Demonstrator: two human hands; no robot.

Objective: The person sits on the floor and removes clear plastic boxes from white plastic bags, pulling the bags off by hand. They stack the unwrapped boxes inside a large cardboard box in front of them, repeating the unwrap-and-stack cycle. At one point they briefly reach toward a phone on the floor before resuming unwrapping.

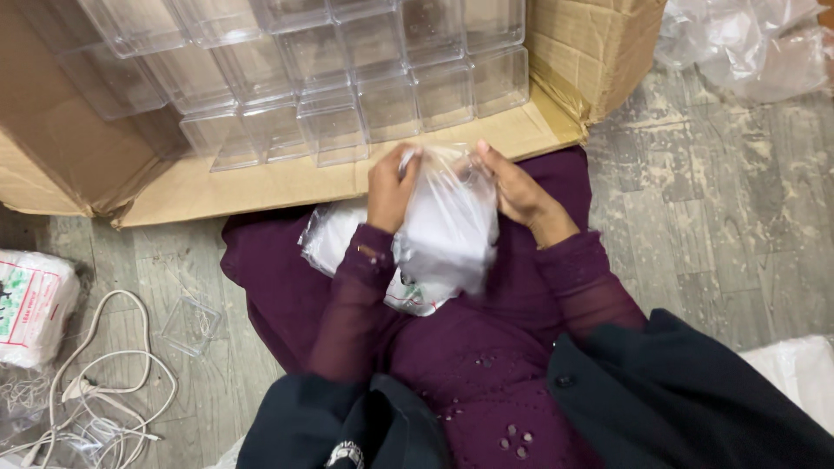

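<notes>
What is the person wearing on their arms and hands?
Both arms have long, thin, see-through dark purple sleeves reaching the wrists. The left sleeve has a small decoration near its cuff. The left hand and right hand are bare: no gloves, and no rings that I can see.

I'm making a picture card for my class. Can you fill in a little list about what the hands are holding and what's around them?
left hand: grips the top of a clear plastic bag
right hand: pinches the same bag's top from the other side
in the lap: a second plastic bag on purple fabric
ahead: clear plastic boxes stacked in an open cardboard carton
on the floor, left: one loose clear box, a white cord, a wrapped white packet
</notes>
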